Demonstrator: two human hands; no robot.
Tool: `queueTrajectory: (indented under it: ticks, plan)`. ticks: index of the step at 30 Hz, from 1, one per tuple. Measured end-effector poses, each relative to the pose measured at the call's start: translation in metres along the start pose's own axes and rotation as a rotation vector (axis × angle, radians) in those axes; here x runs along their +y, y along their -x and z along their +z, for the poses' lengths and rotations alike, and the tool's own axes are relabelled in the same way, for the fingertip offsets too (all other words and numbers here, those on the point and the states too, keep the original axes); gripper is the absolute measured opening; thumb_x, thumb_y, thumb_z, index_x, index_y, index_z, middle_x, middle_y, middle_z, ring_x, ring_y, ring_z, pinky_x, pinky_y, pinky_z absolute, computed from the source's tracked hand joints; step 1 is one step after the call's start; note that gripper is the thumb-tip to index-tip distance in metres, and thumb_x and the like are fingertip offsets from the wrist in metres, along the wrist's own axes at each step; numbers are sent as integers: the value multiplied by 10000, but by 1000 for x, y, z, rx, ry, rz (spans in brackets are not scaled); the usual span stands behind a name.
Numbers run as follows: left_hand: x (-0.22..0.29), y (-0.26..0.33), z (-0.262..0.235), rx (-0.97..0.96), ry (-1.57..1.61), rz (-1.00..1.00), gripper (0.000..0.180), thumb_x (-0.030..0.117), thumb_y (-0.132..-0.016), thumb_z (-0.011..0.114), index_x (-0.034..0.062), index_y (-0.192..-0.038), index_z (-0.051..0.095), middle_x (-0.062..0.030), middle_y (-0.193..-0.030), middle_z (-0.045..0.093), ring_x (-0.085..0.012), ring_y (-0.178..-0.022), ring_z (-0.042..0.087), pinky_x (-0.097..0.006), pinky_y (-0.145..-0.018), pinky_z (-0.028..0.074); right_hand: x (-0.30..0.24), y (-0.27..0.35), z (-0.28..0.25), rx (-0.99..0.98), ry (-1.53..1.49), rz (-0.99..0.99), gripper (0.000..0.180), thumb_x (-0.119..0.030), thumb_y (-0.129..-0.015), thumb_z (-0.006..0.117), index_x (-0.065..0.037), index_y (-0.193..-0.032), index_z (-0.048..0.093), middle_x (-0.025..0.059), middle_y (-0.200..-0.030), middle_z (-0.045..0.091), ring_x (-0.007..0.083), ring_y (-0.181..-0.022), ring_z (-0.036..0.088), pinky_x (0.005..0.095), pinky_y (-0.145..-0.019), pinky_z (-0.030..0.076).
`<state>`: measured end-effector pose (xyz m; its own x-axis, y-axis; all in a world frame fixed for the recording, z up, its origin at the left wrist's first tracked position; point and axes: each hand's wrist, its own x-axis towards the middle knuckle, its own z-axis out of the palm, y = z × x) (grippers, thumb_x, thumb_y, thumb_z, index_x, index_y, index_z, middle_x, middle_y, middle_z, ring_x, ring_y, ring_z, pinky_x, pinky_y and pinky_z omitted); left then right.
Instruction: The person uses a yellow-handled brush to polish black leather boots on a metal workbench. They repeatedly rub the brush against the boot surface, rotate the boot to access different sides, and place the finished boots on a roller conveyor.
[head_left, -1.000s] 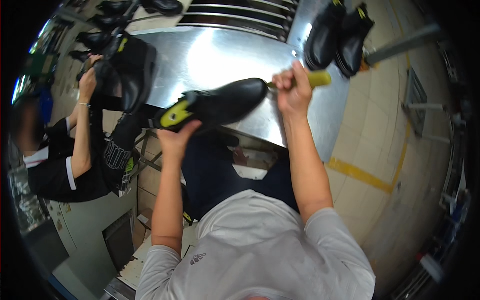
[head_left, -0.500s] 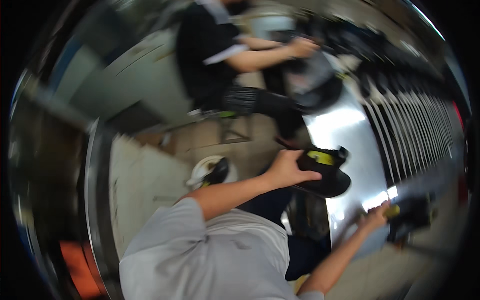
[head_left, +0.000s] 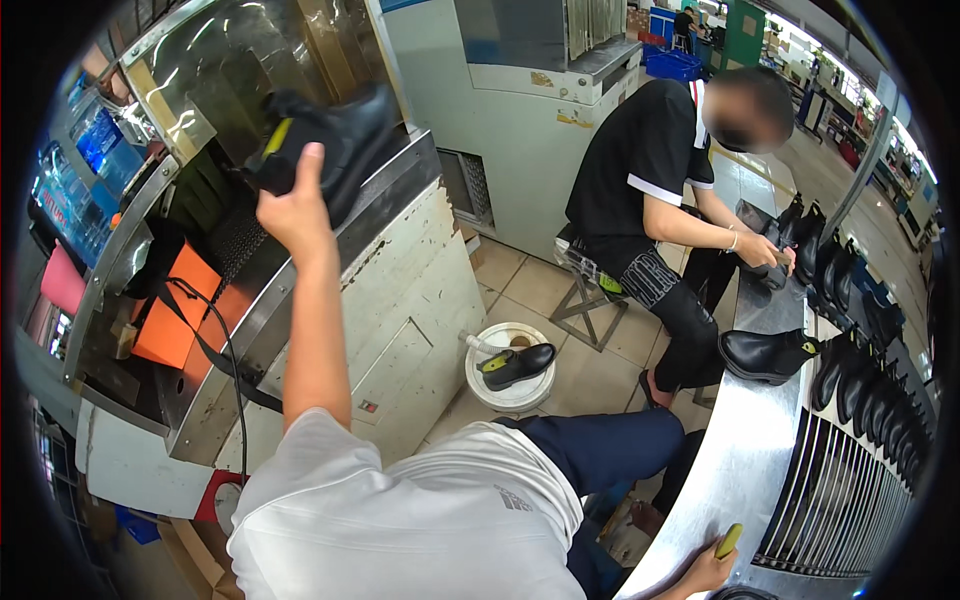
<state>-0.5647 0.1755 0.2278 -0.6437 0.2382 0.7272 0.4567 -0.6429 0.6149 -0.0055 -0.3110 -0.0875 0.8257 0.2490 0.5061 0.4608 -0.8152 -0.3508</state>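
Right now you are holding a black ankle boot (head_left: 350,150) up in your left hand (head_left: 297,215), your fingers gripping it beside its yellow-green side panel (head_left: 278,137). The boot is hanging in front of a steel-ledged machine cabinet (head_left: 395,180) on your left, above the ledge, and it is blurring enough that you cannot tell whether it is touching anything there. Your right hand (head_left: 708,570) is reaching far out to your right, closing around the yellow-green handle (head_left: 729,541) of a tool by the metal counter (head_left: 735,460); its working end is not showing. Judging by that spread, you are probably handling the boot at the cabinet while keeping the tool ready. The next move is likely calling for a firm grip, the boot clearing the ledge and the black strap (head_left: 240,370) lying over it, and the tool staying well apart from the leather. Another boot (head_left: 765,357) is standing on the counter near the rack of boots (head_left: 870,390), and a loose boot (head_left: 518,367) is lying on a white bucket (head_left: 505,402). Beyond, a seated co-worker (head_left: 640,150) is working with both hands (head_left: 762,250) at the counter's far end.
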Motion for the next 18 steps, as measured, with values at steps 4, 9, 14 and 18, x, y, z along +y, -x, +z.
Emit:
queueTrajectory:
  ticks: [4, 9, 14, 18]
  plan:
    - [-90, -119, -49, 9, -252, -204, 629, 280, -692, 949, -104, -1135, 720, -178, -1121, 757, -245, -1004, 718, -345, -943, 521, -14, 1, 12, 133, -180, -139, 345, -371, -835, 809, -89, -681, 686, 100, -613, 645, 304, -482, 558, 454, -475, 431]
    - [-221, -202, -89, -67, -1050, -503, 1104, 479, -580, 986, -115, -1399, 544, -252, -1423, 604, -322, -1380, 543, -377, -1174, 380, -11, 0, 13, 249, -184, -183, 426, -400, -799, 830, -89, -601, 618, 91, -550, 595, 302, -446, 530, 449, -454, 407]
    - [-294, -301, -67, -180, -1224, -323, 1120, 660, -554, 928, -69, -1346, 619, -214, -1369, 654, -328, -1280, 627, -411, -1107, 473, 15, 2, 18, 70, -79, -79, 250, -263, -852, 790, -66, -783, 654, 118, -689, 659, 311, -586, 611, 428, -547, 478]
    - [-324, -314, -51, -510, -1392, -85, 1012, 572, -631, 892, -65, -1357, 591, -213, -1361, 638, -324, -1257, 627, -414, -1083, 486, -27, 7, 30, -34, -424, 183, 65, -34, -803, 627, -7, -744, 632, 120, -632, 616, 224, -555, 559, 393, -533, 451]
